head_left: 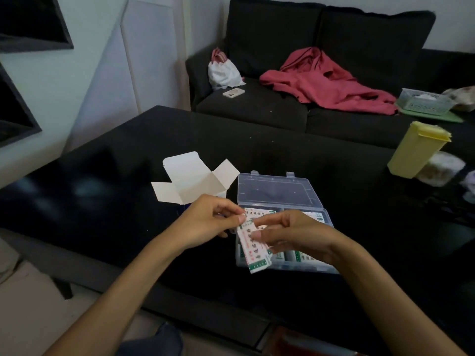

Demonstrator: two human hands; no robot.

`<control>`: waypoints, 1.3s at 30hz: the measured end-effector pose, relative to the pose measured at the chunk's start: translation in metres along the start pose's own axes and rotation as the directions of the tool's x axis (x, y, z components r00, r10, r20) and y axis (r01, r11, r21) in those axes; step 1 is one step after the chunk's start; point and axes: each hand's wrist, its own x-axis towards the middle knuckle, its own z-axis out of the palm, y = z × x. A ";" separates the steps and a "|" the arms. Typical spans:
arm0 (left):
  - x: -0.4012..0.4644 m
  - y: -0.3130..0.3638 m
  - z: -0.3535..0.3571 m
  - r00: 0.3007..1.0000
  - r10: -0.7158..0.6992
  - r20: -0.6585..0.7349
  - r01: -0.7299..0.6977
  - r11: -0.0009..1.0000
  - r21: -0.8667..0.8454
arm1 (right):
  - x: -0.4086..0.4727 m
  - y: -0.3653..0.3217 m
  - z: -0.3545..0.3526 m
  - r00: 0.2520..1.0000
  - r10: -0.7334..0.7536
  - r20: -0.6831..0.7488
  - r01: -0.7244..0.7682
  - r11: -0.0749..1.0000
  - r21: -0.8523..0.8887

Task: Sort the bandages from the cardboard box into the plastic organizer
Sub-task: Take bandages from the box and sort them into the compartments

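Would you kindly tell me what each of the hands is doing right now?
Left hand: pinching the top of the bandages.
Right hand: gripping the same bandages.

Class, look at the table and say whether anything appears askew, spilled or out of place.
One thing stands out: the yellow container at the table's right side is tilted, leaning on a pale object beside it. The cardboard box with open flaps and the open plastic organizer fit the sorting. Nothing looks spilled.
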 end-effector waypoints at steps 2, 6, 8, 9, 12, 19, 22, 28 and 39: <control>0.002 0.001 0.004 0.998 -0.023 -0.059 0.022 1.000 -0.017 | -0.003 0.001 -0.001 0.998 -0.025 -0.060 0.026 0.999 0.027; 0.000 0.008 0.009 0.983 -0.184 0.003 0.179 0.955 -0.235 | 0.000 0.010 -0.001 0.935 -0.128 -0.331 0.205 0.957 0.208; -0.001 0.009 0.010 0.973 -0.203 0.114 0.226 0.942 -0.248 | 0.002 0.013 0.002 0.891 -0.133 -0.434 0.302 0.888 0.347; -0.001 0.010 0.011 0.971 -0.198 0.137 0.227 0.941 -0.250 | 0.003 0.014 0.004 0.876 -0.126 -0.466 0.334 0.856 0.395; 0.001 0.012 0.015 0.978 -0.179 0.107 0.202 0.936 -0.287 | 0.009 0.019 0.013 0.856 -0.115 -0.504 0.391 0.782 0.486; 0.005 0.013 0.016 0.991 -0.136 0.006 0.134 0.968 -0.212 | 0.012 0.018 0.010 0.867 -0.166 -0.471 0.367 0.852 0.375; 0.006 0.010 0.014 0.996 -0.088 -0.001 0.088 0.992 -0.090 | 0.006 0.014 -0.003 0.870 -0.217 -0.443 0.333 0.921 0.201; 0.007 0.007 0.015 1.000 -0.004 -0.016 0.004 1.000 0.026 | 0.002 0.019 -0.012 0.862 -0.249 -0.442 0.285 0.958 0.015; 0.001 -0.007 0.013 0.999 -0.024 0.024 0.023 0.999 0.049 | -0.004 0.029 -0.018 0.915 -0.229 -0.333 0.144 0.955 -0.260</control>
